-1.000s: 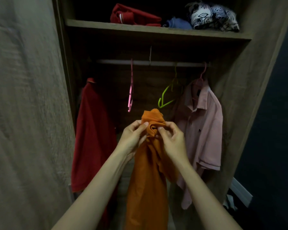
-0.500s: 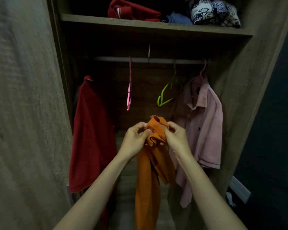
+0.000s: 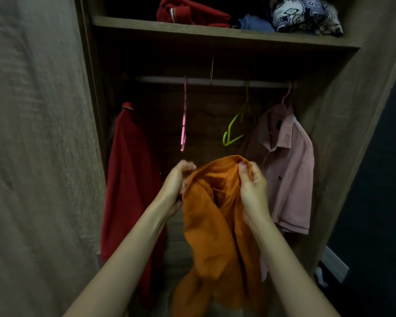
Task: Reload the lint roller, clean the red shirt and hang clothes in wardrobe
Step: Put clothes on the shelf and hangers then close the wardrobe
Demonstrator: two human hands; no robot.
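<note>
One open wardrobe [image 3: 352,110] holds the red shirt [image 3: 130,179] at the rail's [image 3: 215,81] left end and a pink shirt [image 3: 290,170] at its right. In front, the orange shirt [image 3: 213,225] hangs bunched, its collar pinched by the left hand [image 3: 176,181] and right hand [image 3: 252,186]. I judge the twisted cloth could snag a hanger, or slip from a pinch and drop. Mid-rail is open, with a pink hanger [image 3: 183,124] and a green hanger [image 3: 236,131] hanging bare. The shelf [image 3: 215,33] limits lifting.
</note>
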